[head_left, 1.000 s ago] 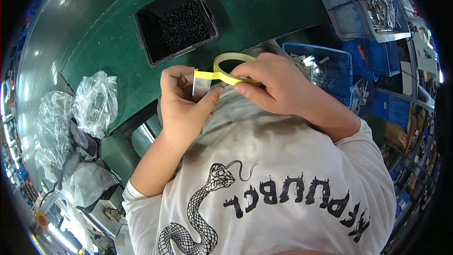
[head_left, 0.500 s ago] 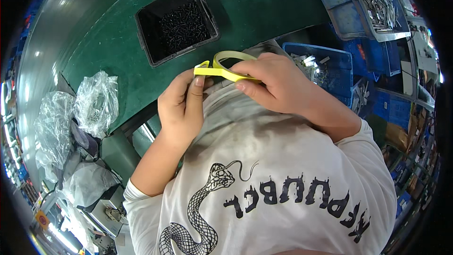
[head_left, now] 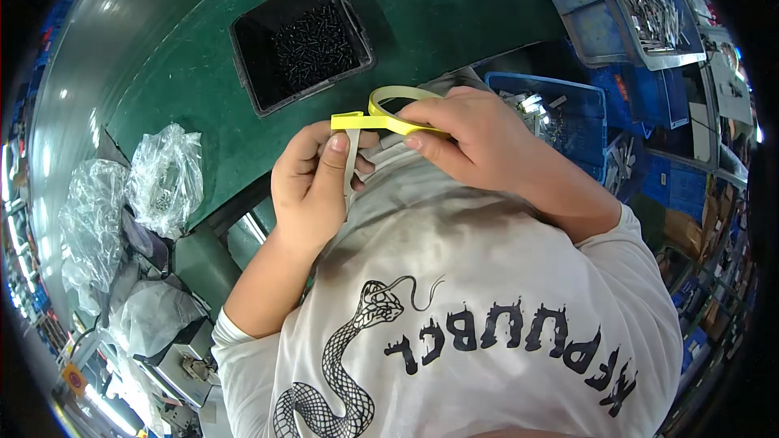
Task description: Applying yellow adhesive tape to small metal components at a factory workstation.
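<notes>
My right hand [head_left: 475,139] is closed on a thin roll of bright yellow tape [head_left: 388,97], its thumb and forefinger pinching the near side of the ring. A length of the yellow tape runs left from the roll to the top of a narrow, flat, pale grey strip [head_left: 351,164]. That strip stands roughly upright in my left hand [head_left: 311,178], pressed between thumb and fingers. Yellow tape lies across the strip's upper end, just above my left thumb. Fingers hide part of the strip, and I cannot tell its material.
Beyond my hands, a black bin [head_left: 304,45] of small black cylindrical parts sits on the green table [head_left: 454,12]. To the right are a blue crate [head_left: 596,113] with metal pieces and a blue bin [head_left: 596,28] of long metal parts. Clear plastic bags [head_left: 166,178] lie at left.
The grey strip now shows below the tape in my left hand, standing upright. The tape's loose end, raised in a small open loop before, now lies flatter across the strip's top.
</notes>
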A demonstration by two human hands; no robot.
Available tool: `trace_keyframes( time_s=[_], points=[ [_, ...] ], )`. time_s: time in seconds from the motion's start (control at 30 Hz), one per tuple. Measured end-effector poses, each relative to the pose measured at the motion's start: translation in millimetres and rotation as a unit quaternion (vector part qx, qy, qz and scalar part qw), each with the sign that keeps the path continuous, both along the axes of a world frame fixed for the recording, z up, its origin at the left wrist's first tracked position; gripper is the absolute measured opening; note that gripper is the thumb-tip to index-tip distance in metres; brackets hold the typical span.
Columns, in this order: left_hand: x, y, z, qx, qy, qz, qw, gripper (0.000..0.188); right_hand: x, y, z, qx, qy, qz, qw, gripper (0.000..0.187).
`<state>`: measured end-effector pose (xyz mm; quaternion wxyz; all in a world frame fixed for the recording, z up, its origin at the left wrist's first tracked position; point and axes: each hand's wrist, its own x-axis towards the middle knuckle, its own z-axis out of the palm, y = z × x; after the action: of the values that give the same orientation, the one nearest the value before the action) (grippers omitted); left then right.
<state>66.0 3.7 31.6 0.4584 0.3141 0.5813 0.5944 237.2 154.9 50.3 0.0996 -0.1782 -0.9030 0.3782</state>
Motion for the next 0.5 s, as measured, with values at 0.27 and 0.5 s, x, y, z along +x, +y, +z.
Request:
trace_keyframes(
  time_s=[0.27, 0.5],
  points=[
    [0, 0, -1, 0.025, -0.048, -0.013, 0.998, 0.021, 0, 3, 2, -0.003, 0.001, 0.008, 1.000, 0.023],
    [6, 2, -6, 0.078, -0.140, -0.044, 0.986, 0.019, 7, 3, -4, 0.250, 0.117, 0.066, 0.959, 0.029]
  ],
)
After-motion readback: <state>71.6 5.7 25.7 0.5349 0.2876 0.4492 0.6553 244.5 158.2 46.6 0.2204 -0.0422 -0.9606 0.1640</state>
